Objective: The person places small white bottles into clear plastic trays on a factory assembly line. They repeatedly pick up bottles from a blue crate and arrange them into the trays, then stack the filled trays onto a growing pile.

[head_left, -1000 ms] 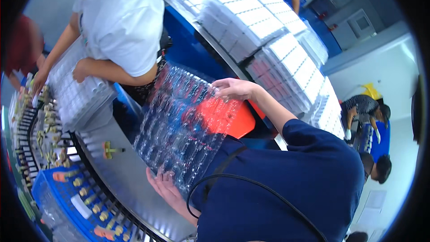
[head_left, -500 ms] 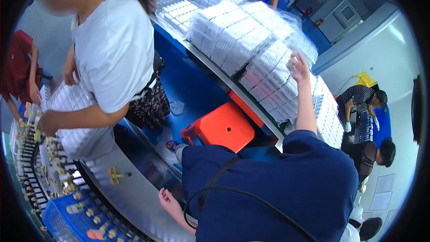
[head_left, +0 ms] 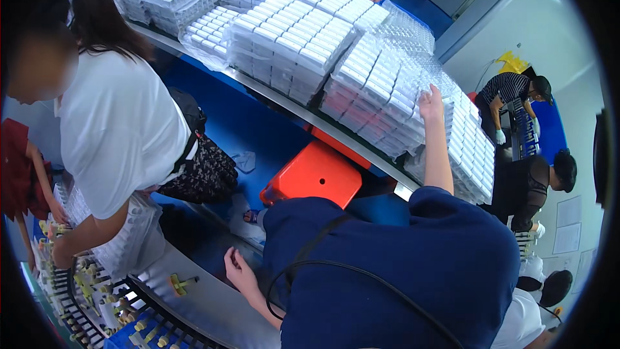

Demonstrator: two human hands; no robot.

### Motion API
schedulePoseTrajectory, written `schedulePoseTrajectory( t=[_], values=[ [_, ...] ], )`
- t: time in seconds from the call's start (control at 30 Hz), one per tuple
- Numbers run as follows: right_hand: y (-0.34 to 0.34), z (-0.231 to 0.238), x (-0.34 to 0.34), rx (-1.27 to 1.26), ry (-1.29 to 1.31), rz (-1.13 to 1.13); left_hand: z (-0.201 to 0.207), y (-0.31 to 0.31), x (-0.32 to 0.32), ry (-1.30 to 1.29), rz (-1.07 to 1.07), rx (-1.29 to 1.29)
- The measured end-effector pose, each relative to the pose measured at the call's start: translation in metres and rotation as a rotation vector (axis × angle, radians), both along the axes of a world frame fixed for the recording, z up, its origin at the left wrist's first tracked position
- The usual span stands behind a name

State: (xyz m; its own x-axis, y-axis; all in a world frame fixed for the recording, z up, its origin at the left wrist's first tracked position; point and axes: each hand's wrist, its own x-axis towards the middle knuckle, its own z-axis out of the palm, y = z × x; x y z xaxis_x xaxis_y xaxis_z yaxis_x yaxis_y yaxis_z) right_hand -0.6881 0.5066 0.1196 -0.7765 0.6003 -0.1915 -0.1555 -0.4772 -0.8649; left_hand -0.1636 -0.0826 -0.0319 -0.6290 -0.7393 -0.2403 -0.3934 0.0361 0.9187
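My right hand (head_left: pixel 432 102) is stretched forward at stacks of clear plastic trays (head_left: pixel 381 77) filled with white cylindrical pieces. Its fingers are partly extended against the trays; nothing shows in its grasp, and whether they touch a tray is unclear. Low beside my body, my left hand (head_left: pixel 239 273) hangs with loosely bent fingers, apart, with nothing in them. Closest to it is a grey metal surface (head_left: pixel 206 300), where a small yellow-green and orange fitting (head_left: pixel 181 284) lies.
A red plastic stool (head_left: pixel 316 174) stands below the metal-edged bench. At left, a co-worker in a white shirt (head_left: pixel 119 116) leans over a curved conveyor (head_left: pixel 74 304) of yellowish-tipped pegs. A blue crate (head_left: pixel 139 336) sits beside it. More people work at right.
My view has shifted, showing more of the tray stacks. The white-shirted co-worker appears farther left and bent lower. Another person's hand now shows behind the trays. Both my hands stay without anything visibly held.
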Motion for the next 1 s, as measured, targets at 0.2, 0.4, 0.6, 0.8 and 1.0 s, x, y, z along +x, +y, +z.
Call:
schedulePoseTrajectory(
  t=[0.2,0.4,0.6,0.8,1.0],
  values=[
    [0.006,0.011,0.063,0.180,0.134,-0.048,0.002,0.017,-0.019,0.011,-0.139,-0.169],
    [-0.027,0.020,0.084,0.294,0.119,-0.128,0.005,0.030,-0.045,0.043,-0.222,-0.231],
    [-0.071,0.042,0.096,1.467,-0.164,-0.393,0.026,0.019,-0.071,0.047,-0.278,-0.221],
    [-0.268,0.032,0.124,1.202,0.188,0.185,0.054,-0.033,-0.159,0.242,-0.331,-0.306],
    [-0.329,-0.028,0.064,0.809,-0.173,0.640,0.084,-0.077,-0.311,0.438,-0.390,-0.238]
  ],
)
